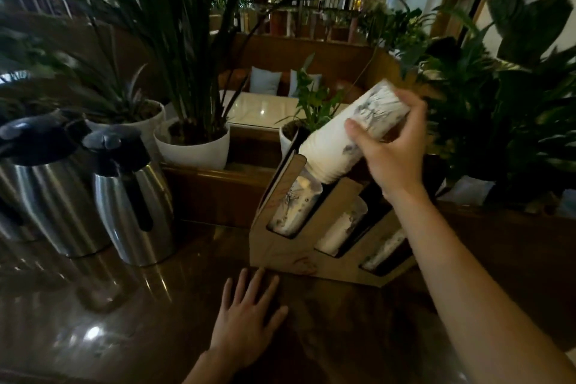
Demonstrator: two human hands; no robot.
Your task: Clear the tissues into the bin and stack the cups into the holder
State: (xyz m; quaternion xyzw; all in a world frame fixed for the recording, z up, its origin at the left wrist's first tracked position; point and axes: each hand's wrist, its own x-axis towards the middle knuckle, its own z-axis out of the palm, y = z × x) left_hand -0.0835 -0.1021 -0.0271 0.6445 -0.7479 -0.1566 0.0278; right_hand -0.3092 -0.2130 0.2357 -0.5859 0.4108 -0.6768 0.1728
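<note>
**Cup stack tilted over the holder's left slot**

The right hand (393,146) wraps a stack of cups (346,134), thumb across the front, the other fingers hidden behind; the grip is pinching the stack. The stack leans mouth-down, its rim at the top of the left slot of the holder (280,256). That slot already has cups inside (294,207); the middle and right slots show cups only in part through their cutouts. The grey print on the cups is too blurred to read. The left hand (246,318) lies flat, fingers spread, on the bench (149,315) just before the holder. Two steel jugs (131,196) stand left, one cut off. No tissues or bin show.
</note>
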